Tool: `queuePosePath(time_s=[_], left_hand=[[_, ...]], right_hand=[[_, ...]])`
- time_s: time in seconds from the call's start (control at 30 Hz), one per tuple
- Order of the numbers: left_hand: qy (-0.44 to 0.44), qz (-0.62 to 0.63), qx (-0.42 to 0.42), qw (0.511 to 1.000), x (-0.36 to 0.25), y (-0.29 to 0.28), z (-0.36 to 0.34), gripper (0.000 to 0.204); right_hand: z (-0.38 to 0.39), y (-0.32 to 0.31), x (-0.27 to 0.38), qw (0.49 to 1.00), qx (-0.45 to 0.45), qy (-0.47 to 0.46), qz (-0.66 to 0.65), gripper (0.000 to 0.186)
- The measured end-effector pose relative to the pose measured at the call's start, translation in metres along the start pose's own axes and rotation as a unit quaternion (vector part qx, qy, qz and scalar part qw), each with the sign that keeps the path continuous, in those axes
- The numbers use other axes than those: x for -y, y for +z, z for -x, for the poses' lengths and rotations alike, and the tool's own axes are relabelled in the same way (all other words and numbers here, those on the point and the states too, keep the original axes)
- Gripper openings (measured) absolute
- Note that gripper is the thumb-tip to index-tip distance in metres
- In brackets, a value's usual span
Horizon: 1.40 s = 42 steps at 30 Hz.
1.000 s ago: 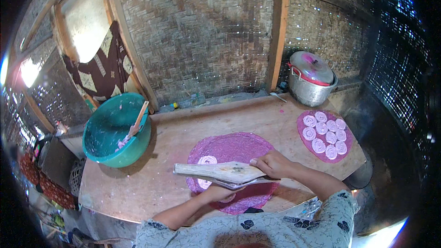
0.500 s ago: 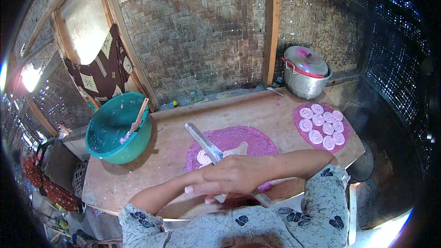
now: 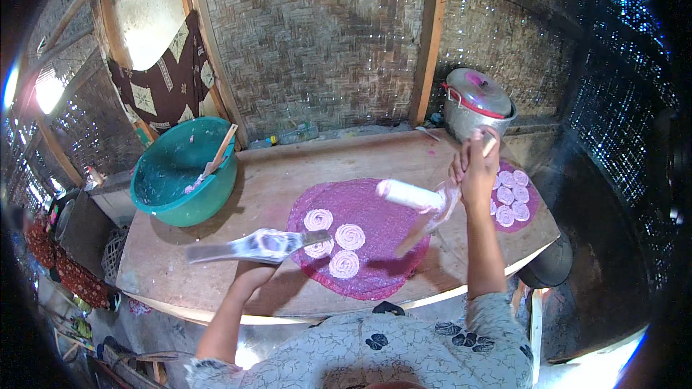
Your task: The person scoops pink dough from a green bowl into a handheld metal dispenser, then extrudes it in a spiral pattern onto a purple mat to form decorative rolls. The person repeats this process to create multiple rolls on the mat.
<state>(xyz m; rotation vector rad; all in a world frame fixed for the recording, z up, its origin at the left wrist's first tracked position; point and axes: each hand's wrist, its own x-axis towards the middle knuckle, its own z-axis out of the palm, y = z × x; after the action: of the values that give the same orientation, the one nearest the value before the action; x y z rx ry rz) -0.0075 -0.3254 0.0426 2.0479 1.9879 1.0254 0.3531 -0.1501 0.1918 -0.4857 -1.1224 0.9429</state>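
head view: left grip (image 3: pixel 256 274) clamped on white-smeared wooden board (image 3: pixel 249 246), right grip (image 3: pixel 477 166) clamped on pale-cylindered tool (image 3: pixel 412 195).

Between our left fingers (image 3: pixel 261 269) and right fingers (image 3: pixel 473 153) we have open air over the purple sheet (image 3: pixel 380 209), narrowed by the wooden board (image 3: pixel 270 245) to one side and the cylinder tool (image 3: pixel 414 195) to the other. Four pink spirals (image 3: pixel 344 264) obstruct the sheet right of our left fingers; straight ahead of those, worktop (image 3: pixel 265 179) lies bare, with the green basin (image 3: pixel 184 205) blocking farther left. The lidded pot (image 3: pixel 461 119) stands just beyond our right fingers.
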Motion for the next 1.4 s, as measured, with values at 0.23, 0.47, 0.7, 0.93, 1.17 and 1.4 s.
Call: queuePosePath(time_s=[0.23, 0.47, 0.7, 0.93, 1.17, 1.4], left_hand=[[-0.152, 0.652, -0.145, 0.729, -0.057, 0.017, 0.005, 0.027], [-0.083, 0.65, -0.254, 0.711, -0.014, 0.019, 0.032, 0.039], [-0.031, 0.52, -0.425, 0.74, 0.024, -0.128, 0.08, 0.029], [-0.048, 0.381, -0.451, 0.805, 0.066, -0.213, 0.12, 0.034], [-0.333, 0.055, -0.441, 0.832, 0.085, -0.25, 0.103, 0.041], [-0.167, 0.274, -0.483, 0.814, 0.149, -0.236, 0.082, 0.03]], right_hand=[[0.026, 0.011, -0.076, 0.952, -0.183, 0.039, -0.243, 0.025], [0.103, 0.11, -0.191, 0.888, -0.232, 0.242, -0.315, 0.032], [0.265, 0.259, -0.209, 0.623, 0.112, 0.666, -0.395, 0.048], [0.274, 0.317, -0.213, 0.7, 0.471, 0.537, -0.01, 0.043], [0.116, 0.437, -0.176, 0.709, 0.466, -0.209, 0.487, 0.031], [0.07, 0.48, -0.238, 0.356, 0.599, -0.281, 0.66, 0.023]])
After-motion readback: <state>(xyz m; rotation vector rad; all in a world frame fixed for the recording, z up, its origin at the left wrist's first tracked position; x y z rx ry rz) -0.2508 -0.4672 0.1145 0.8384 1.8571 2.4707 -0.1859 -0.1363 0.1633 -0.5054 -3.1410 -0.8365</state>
